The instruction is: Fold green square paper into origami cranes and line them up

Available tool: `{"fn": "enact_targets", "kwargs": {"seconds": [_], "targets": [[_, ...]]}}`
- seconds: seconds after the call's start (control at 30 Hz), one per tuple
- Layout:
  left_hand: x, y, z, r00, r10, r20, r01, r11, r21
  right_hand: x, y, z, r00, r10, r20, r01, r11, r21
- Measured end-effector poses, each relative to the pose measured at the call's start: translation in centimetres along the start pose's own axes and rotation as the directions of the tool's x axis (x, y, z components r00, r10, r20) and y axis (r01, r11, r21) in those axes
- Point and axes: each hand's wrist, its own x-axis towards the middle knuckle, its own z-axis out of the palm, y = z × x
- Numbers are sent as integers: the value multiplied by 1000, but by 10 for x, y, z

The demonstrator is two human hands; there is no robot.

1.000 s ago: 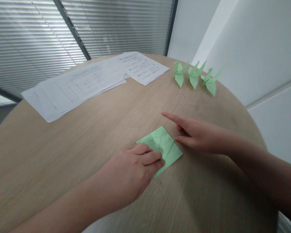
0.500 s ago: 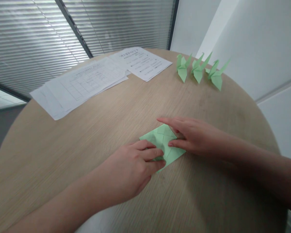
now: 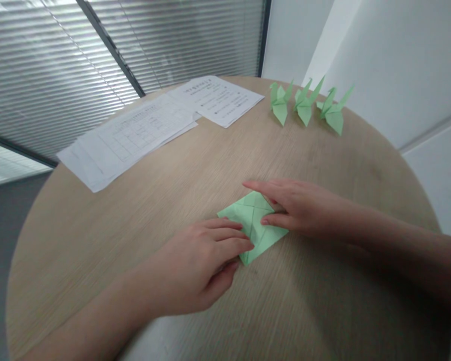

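Round wooden table (image 3: 97, 225) by slatted blinds (image 3: 41, 75), both hands, left hand (image 3: 206, 260) and right hand (image 3: 300, 208), flat, pressing the green folded paper (image 3: 253, 228) mid-frame.

Illumination is even, diffuse daylight entering through the slatted blinds (image 3: 97, 55) at upper left. Overall exposure is bright, with no clipped highlights except a thin strip at the top left corner. The wooden surface (image 3: 143, 215) carries a pale sheen near the bottom edge, below the left hand (image 3: 199, 263). Soft, low-contrast shadows fall beneath both forearms and to the right of the right hand (image 3: 300, 205). Focus is sharp on the green folded paper (image 3: 253, 225) and the 3 paper cranes (image 3: 306, 103). Printed sheets (image 3: 143, 130) are too small to read. Wide-angle distortion curves the round surface rim and slants the wall lines at the right edge. Motion blur is negligible.
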Motion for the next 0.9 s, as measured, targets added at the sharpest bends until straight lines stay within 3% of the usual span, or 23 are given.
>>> {"fn": "enact_targets", "kwargs": {"seconds": [0.17,0.33,0.5,0.67,0.9], "targets": [[0,-2,0,999,11,34,-11,1000,-1,1,0,2,999,30,-11,-30,1000,-1],[0,2,1,1000,-15,18,14,1000,14,-3,-6,5,995,-73,-74,71,997,-31],[-1,16,9,997,-71,16,69,991,112,-6,-12,9,988,-139,-64,136,989,-52],[-2,29,21,993,-121,-2,118,964,239,-6,-13,10,987,-101,-121,86,989,-121],[1,10,15,995,-88,-56,98,972,215,-3,-17,11,991,-87,-97,74,989,-125]]}}
